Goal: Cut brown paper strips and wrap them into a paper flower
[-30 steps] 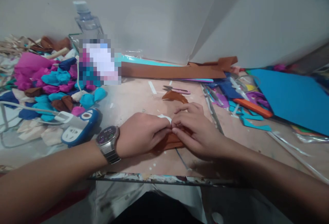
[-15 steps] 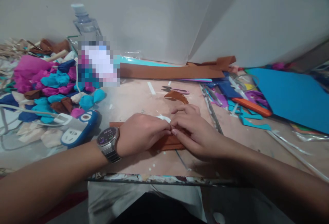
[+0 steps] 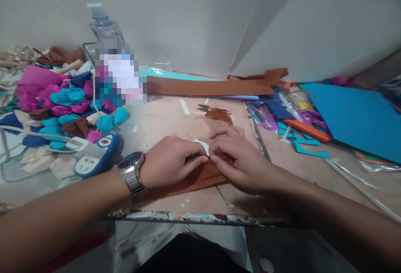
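My left hand [image 3: 173, 160], wearing a wristwatch, meets my right hand [image 3: 238, 156] just above the board. Thumb and index finger are pinched on both, fingertips nearly touching. Between them they grip a folded brown crepe-like paper [image 3: 197, 181], whose lower part spreads under the hands. A white rounded piece [image 3: 203, 144] shows between the fingertips, against the brown paper; the fingers cover its lower edge. Beyond my right hand lies a curved brown scrap [image 3: 218, 115], partly over a pair of thread snips [image 3: 205, 108].
Bundles in pink, blue and brown paper [image 3: 67, 95] are heaped at left, beside a blue-and-white power strip [image 3: 98, 156]. Behind stand a bottle [image 3: 106, 29] and a long brown strip [image 3: 206, 86]. An orange cutter [image 3: 307, 130] and a blue sheet [image 3: 357, 114] lie right.
The brown paper has turned, its left end swinging nearer to me under my left wrist. My left wrist has rolled slightly. The brown scrap has shifted right, over the snips' handle.
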Demonstrator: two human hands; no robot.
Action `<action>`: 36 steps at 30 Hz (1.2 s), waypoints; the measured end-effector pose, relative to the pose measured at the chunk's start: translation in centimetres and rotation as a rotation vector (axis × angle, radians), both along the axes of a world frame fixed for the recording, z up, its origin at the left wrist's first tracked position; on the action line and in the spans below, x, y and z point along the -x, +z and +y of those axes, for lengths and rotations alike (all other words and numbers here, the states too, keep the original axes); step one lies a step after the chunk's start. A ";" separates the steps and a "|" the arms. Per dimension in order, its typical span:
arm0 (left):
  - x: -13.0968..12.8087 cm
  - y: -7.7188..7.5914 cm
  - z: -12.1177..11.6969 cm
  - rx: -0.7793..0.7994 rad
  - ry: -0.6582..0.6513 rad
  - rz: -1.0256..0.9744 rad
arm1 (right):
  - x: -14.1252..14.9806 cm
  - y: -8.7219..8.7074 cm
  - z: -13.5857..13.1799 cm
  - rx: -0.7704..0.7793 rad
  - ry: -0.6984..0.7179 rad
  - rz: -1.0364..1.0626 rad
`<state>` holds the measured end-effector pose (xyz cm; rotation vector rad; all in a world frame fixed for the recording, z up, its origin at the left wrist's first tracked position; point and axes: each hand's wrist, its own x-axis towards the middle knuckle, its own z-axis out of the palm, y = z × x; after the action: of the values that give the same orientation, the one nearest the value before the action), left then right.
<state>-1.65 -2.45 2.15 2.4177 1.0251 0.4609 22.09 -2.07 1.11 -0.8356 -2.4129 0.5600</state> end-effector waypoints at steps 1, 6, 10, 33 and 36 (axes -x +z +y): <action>0.0 0.1 0.0 0.012 -0.001 -0.010 | 0.0 0.0 0.1 -0.008 -0.006 0.006; 0.1 0.3 0.3 0.065 0.023 -0.025 | -0.2 -0.3 0.5 -0.044 -0.027 -0.003; 0.1 0.3 0.4 0.080 0.027 -0.028 | -0.3 -0.4 0.5 -0.060 0.009 -0.008; 0.1 0.4 0.5 0.353 -0.048 -0.182 | -0.3 -0.5 0.3 -0.129 -0.019 0.080; 0.1 0.1 0.7 0.429 -0.045 -0.216 | -0.3 -0.5 0.3 -0.138 -0.011 0.075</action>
<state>-1.72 -1.76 2.23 1.9600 0.8714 0.4253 22.37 -1.77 0.65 -0.7554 -2.3467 0.4079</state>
